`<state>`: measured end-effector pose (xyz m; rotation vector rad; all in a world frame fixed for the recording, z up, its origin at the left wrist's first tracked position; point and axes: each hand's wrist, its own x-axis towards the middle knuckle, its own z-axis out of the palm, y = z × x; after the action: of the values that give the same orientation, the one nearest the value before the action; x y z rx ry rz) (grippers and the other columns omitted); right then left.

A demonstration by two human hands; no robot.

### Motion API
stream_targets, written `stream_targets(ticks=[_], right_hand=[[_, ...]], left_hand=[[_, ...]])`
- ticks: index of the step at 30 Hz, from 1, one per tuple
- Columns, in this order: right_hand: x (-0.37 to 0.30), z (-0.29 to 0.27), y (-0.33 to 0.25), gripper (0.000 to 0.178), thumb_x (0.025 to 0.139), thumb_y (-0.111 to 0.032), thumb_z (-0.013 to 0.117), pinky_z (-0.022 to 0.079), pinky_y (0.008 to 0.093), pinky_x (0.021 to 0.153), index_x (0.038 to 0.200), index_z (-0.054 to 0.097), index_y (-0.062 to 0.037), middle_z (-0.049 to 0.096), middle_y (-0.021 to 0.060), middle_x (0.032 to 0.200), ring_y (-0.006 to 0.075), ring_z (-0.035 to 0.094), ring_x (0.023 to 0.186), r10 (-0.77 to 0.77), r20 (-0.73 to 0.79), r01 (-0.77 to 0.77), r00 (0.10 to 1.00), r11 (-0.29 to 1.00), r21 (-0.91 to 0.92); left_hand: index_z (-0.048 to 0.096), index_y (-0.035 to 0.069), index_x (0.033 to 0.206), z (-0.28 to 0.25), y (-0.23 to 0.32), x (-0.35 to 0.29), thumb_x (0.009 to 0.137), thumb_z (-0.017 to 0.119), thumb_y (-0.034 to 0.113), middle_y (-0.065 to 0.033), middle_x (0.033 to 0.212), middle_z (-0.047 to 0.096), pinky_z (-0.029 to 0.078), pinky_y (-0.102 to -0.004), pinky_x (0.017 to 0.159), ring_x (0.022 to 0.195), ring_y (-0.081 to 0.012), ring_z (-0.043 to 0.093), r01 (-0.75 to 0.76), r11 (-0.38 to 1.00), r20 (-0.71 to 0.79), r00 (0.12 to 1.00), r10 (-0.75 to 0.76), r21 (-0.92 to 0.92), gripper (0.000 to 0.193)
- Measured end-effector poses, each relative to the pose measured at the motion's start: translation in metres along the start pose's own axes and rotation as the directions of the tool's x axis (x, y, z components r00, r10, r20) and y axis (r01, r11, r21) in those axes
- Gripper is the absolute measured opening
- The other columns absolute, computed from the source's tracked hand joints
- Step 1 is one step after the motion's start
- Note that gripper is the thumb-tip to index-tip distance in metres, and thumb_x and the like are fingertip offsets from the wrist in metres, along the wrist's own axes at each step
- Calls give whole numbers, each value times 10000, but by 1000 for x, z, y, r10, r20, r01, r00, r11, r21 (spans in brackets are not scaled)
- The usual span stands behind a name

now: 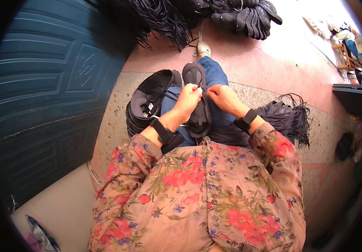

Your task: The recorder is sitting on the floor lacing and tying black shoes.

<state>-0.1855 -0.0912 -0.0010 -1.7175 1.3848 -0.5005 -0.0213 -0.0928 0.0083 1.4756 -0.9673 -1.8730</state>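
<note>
A black shoe upper (198, 98), soft and matte with a rounded toe and a paler inner lining at its near end, lies lengthwise along the person's blue-denim thigh (214, 75), toe pointing away from the body. The left hand (188, 101) is curled closed over the near left side of it, fingers pinched at a thin dark lace (203, 87) near the toe end. The right hand (223, 97) sits just beside it on the other side, fingers drawn together and gripping the same lace where the two hands almost meet. Both wrists carry broad black bands, and loose floral sleeves in pink, red and green bunch behind them. Against the left knee leans a stack of black shoe uppers (149, 103), nested curved shells with a small white tag showing inside. To the right, on the speckled terrazzo floor (113, 122), a bundle of black laces (288, 117) fans into a stringy fringe. Farther off, on the reddish ground, lie another tangle of black strands (164, 21) and a heap of dark uppers (244, 14). A dark teal panelled door (42, 92) fills the left side. The person's pale shoe (203, 48) shows beyond the knee.
</note>
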Motion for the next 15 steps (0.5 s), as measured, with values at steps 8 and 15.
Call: stream_targets(ticks=[8,15], right_hand=[[13,9,11,216,801,-201,504,445,430,679,811,602,-9,590,209,748,364,576,763,-98,-135,79,986,987,-137],[22,10,-2,215,795,-211,503,465,422,625,746,609,-31,604,174,711,351,594,693,-54,-48,38,997,959,-279]], left_hand=[[494,25,951,-1,6,-11,877,508,139,-36,906,528,435,-227,771,828,-95,509,29,990,64,998,-20,-141,137],[478,20,992,-3,4,-14,876,509,138,-48,958,529,432,-240,799,898,-110,517,21,990,63,998,-13,-136,169]])
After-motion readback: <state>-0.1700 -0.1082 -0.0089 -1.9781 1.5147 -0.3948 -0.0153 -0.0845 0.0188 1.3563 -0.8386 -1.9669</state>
